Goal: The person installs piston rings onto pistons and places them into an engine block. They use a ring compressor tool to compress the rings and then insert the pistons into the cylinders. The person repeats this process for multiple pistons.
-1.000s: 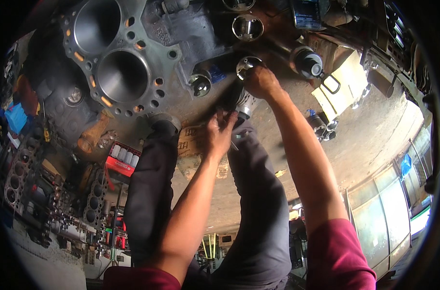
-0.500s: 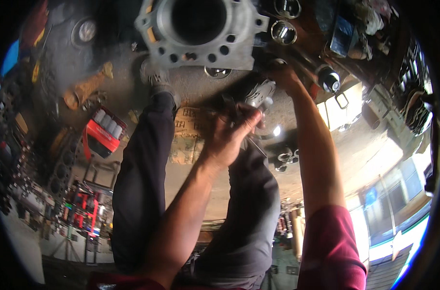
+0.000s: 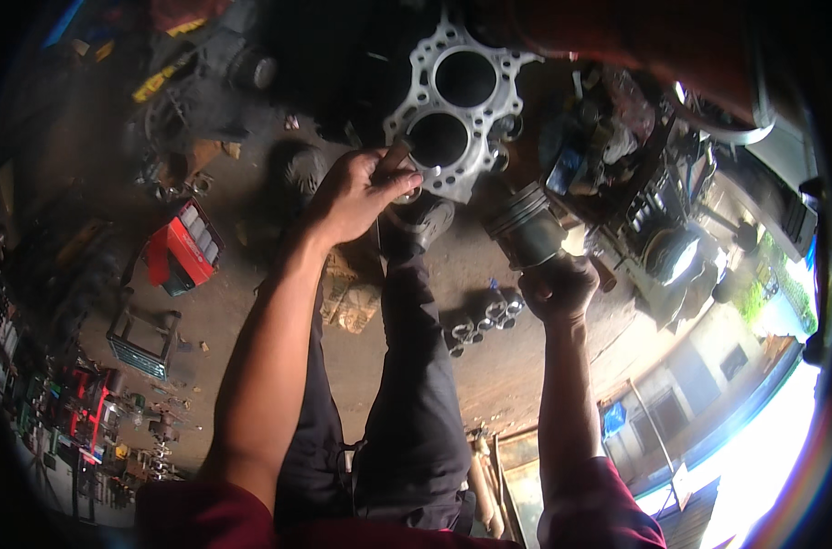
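Observation:
My right hand point(image 3: 562, 288) is closed below a metal piston point(image 3: 530, 238), its ring grooves at the end away from the hand. The part in my grip is hidden by my fingers. The piston is tilted, to the right of the pale metal cylinder block point(image 3: 480, 137), apart from it. Two dark round bores show in the block's flat face, ringed by smaller holes. My left hand point(image 3: 356, 197) is at the block's near left edge, thumb and fingers closed round something small and dark that I cannot make out.
A red box point(image 3: 182, 261) holding pale cylinders lies on the floor at left. Several shiny round metal parts point(image 3: 480, 320) are grouped right of my legs. Flattened cardboard point(image 3: 352, 302) lies between my feet. Machine parts point(image 3: 663, 210) crowd the right side; a small metal frame point(image 3: 146, 339) stands left.
My right hand has come back from beside the block and now holds the piston. My left hand has moved forward and left to the block's edge. The whole view has shifted.

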Action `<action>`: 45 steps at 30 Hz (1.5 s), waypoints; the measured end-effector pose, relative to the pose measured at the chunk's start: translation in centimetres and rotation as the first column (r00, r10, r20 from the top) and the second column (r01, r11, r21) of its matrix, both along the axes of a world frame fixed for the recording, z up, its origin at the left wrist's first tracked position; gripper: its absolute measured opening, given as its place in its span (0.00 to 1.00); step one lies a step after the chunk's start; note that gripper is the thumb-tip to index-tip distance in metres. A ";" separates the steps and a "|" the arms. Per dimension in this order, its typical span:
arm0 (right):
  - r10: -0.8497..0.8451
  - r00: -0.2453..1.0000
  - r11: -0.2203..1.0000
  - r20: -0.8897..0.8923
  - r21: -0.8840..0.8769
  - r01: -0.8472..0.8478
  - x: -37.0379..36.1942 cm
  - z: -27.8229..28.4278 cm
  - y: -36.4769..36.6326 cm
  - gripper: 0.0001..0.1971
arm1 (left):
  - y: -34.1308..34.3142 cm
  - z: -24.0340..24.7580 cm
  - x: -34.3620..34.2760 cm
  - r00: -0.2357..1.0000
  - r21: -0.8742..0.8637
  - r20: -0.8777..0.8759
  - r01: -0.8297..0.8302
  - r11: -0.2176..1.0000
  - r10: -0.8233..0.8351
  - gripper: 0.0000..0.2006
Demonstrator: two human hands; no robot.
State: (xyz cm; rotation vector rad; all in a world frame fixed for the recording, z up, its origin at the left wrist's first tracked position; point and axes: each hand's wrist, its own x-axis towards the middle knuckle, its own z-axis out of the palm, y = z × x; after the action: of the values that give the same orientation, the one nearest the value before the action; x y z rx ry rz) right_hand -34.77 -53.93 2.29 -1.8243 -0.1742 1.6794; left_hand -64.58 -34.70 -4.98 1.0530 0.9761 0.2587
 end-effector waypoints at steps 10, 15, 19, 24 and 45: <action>0.121 0.982 0.987 0.143 -0.123 -0.104 -5.1 0.2 16.5 0.07 | 12.1 -5.2 4.5 0.926 0.128 -0.232 0.333 0.934 -0.298 0.14; 0.088 0.969 0.960 0.232 -0.279 -0.021 -5.8 0.1 21.3 0.09 | 14.2 -7.2 7.6 0.889 0.207 -0.340 0.388 0.898 -0.305 0.12; 0.074 0.969 0.975 0.234 -0.223 -0.020 -6.4 -0.3 23.7 0.08 | 14.9 -8.1 9.3 0.803 0.233 -0.493 0.491 0.839 -0.333 0.13; 0.088 0.964 0.973 0.250 -0.231 -0.029 -6.4 -1.5 25.8 0.08 | 15.5 -8.6 10.0 0.749 0.215 -0.570 0.533 0.819 -0.338 0.15; 0.139 0.974 0.958 0.176 -0.274 -0.087 -6.2 -10.0 26.0 0.06 | 16.3 -8.0 10.2 0.790 0.043 -0.480 0.455 0.889 -0.381 0.11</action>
State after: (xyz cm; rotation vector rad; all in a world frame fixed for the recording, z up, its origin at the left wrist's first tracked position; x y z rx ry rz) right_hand -40.93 -27.91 -7.67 -2.2181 -0.1450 1.6651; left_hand -54.42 -18.36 -12.95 1.4894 1.1205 -0.3092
